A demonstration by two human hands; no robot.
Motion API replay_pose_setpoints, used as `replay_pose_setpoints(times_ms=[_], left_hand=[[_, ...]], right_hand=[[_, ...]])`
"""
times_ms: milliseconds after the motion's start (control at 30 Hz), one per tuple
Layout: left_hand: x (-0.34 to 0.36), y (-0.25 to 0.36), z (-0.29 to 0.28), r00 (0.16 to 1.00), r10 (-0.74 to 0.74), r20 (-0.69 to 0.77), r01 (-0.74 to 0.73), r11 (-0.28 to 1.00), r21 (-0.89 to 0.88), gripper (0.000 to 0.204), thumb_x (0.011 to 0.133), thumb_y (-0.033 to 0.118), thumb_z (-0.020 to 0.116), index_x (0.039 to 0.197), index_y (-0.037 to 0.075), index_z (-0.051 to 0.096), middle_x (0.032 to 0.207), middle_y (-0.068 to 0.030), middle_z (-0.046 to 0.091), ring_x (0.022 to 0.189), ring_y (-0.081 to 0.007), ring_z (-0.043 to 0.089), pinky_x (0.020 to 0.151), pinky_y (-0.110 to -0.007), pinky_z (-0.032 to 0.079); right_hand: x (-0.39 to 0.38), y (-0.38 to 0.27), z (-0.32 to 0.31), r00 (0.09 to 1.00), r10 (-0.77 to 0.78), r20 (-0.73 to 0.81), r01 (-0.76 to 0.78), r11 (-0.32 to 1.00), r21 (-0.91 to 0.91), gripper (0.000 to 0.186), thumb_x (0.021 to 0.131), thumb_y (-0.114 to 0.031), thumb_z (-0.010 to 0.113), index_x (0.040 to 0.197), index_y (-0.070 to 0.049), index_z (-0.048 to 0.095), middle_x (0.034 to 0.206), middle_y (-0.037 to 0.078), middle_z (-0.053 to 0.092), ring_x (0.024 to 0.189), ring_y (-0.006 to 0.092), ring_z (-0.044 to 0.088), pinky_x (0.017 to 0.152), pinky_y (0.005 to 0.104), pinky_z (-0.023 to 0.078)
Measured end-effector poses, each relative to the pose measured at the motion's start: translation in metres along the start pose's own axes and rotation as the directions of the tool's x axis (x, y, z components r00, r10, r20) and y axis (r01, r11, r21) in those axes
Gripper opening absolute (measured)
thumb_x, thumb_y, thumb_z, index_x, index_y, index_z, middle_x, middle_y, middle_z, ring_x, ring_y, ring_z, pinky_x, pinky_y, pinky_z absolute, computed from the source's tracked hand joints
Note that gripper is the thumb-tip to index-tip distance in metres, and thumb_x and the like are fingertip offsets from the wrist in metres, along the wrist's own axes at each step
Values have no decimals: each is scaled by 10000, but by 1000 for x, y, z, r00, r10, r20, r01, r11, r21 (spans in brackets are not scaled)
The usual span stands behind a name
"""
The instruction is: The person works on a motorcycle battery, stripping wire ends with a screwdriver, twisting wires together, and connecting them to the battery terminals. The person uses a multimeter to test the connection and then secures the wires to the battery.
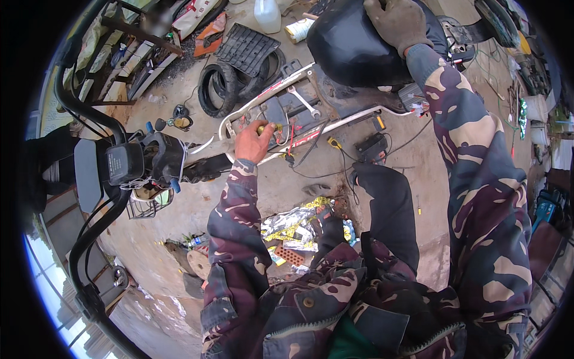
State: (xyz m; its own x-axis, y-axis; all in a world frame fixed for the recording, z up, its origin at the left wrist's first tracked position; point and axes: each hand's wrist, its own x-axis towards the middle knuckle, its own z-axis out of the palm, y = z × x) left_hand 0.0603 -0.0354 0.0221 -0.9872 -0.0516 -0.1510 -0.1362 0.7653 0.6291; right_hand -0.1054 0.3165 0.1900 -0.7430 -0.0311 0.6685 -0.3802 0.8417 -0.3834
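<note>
My left hand point(252, 143) is bare and closed at the open body of an electric scooter, fingers pinched on a small brass-coloured piece point(269, 128) whose kind I cannot make out. Under and beside it lies the scooter's open compartment point(272, 111), framed by white trim, with cables running out. A combination wrench point(304, 102) rests across it. My right hand point(399, 27), in a grey-brown work glove, grips the black seat point(353, 54), which sits at the far end of the body. Some of its fingers are cut off by the upper edge.
Handlebars point(113, 161) with a dark display rise on the left. Loose tyres point(216, 90) and a black plastic crate point(246, 51) lie beyond the scooter. A black box with cables point(372, 148) is on the floor near my leg. Crumpled foil point(290, 228) and a perforated red brick point(289, 255) lie below.
</note>
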Motion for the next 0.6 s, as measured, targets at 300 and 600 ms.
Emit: replay_pose_setpoints(times_ms=[300,600], left_hand=[[42,-10,32,999,47,14,-49,988,149,471,953,476,648,1116,52,774,1000,-255,747,973,-447,714,876,-488,548],[53,-17,40,998,26,60,-35,986,163,480,947,481,648,1134,54,764,1043,-248,750,999,-434,716,897,-482,548]], right_hand=[[-1,12,8,999,-31,-19,32,998,45,240,953,-282,636,1040,-80,729,939,210,738,904,407,708,826,487,550],[0,14,11,997,-49,-54,52,998,43,232,943,-281,650,1018,-84,747,927,200,743,890,400,714,819,471,556]])
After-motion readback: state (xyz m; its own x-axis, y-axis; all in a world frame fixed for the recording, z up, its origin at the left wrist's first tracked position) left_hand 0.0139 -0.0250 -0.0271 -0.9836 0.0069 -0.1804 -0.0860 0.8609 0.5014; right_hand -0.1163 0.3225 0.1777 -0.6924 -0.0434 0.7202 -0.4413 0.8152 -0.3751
